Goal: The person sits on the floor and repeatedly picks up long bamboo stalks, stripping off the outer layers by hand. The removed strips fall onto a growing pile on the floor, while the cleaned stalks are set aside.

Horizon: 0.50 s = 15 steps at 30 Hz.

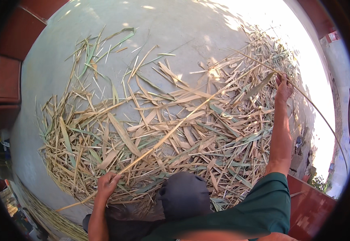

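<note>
My left hand (107, 184), at the lower left, is closed round a long, pale yellow reed stalk (166, 137). The stalk slants from the lower left up toward the right, over a spread of dry leaves. Far out to the right, my right hand (283, 86) is closed on a thinner, brownish reed stalk (316, 107), which bends down toward the right rim. A broad dry leaf (258, 86) hangs beside the fingers of that hand. Whether the two stalks meet among the leaves, I cannot tell.
Tan and green leaf strips (175, 156) cover much of the grey concrete floor (114, 18). A bundle of thin stalks (48, 215) lies at the lower left. My dark-clad knee (185, 195) is below centre. Red-brown panels (4, 76) stand at the left.
</note>
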Tool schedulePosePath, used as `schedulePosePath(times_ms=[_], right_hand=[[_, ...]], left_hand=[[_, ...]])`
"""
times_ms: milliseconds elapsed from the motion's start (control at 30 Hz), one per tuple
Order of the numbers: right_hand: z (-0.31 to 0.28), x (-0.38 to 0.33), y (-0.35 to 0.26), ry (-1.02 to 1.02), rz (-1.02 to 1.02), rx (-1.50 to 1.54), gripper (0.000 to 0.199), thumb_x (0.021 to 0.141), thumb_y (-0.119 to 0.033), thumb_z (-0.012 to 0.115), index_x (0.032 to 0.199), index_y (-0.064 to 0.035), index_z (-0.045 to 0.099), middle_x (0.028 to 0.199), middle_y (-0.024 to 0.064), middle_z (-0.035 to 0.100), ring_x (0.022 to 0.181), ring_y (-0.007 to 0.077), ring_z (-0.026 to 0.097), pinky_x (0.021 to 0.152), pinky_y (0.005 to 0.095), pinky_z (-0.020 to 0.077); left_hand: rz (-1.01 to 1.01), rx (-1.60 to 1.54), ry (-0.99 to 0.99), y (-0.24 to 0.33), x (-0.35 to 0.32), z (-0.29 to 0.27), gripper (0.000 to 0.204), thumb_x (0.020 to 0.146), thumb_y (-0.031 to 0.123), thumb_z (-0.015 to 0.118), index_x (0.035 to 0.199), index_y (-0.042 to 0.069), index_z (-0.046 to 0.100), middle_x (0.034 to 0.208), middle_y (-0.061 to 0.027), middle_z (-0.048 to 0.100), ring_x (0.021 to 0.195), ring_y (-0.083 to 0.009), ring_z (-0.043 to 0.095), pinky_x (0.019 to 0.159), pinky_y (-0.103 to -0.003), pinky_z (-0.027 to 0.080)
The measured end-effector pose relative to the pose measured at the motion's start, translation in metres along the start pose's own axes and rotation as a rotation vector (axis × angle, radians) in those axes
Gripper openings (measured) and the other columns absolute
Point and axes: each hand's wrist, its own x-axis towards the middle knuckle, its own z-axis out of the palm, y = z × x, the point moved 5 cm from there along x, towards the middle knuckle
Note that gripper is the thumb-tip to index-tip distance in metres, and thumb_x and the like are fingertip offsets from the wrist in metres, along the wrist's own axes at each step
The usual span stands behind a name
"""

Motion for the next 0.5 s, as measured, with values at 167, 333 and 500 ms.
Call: schedulePosePath(times_ms=[167,333,500], right_hand=[[0.003,0.002,0.071,0.075,0.06,-0.179,0.02,0.099,-0.016,0.063,0.111,-0.0009,0.07,0.099,0.0075,0.072,0.087,0.0147,0.072,0.067,0.0237,0.0587],[0.017,-0.023,0.055,-0.037,0.107,-0.076,0.022,0.1,-0.016,0.063,0.114,0.0007,0.068,0.103,0.0099,0.073,0.09,0.0186,0.073,0.071,0.0255,0.0603],[0.022,-0.057,-0.015,-0.38,0.141,0.082,0.022,0.102,-0.016,0.062,0.116,-0.0003,0.067,0.111,0.0117,0.073,0.1,0.0218,0.073,0.078,0.0269,0.0615]], left_hand=[[-0.03,0.023,-0.013,-0.001,-0.008,0.005,0.023,0.089,0.023,0.076,0.085,0.001,0.07,0.066,-0.0095,0.065,0.058,-0.0165,0.059,0.056,-0.033,0.047],[-0.022,0.031,-0.002,0.0,-0.012,0.004,0.024,0.089,0.024,0.076,0.086,0.001,0.071,0.067,-0.009,0.065,0.058,-0.016,0.059,0.056,-0.034,0.047],[-0.086,-0.013,-0.01,-0.003,-0.011,0.002,0.024,0.09,0.024,0.076,0.087,0.0,0.071,0.066,-0.0079,0.064,0.059,-0.0135,0.056,0.057,-0.033,0.046]])
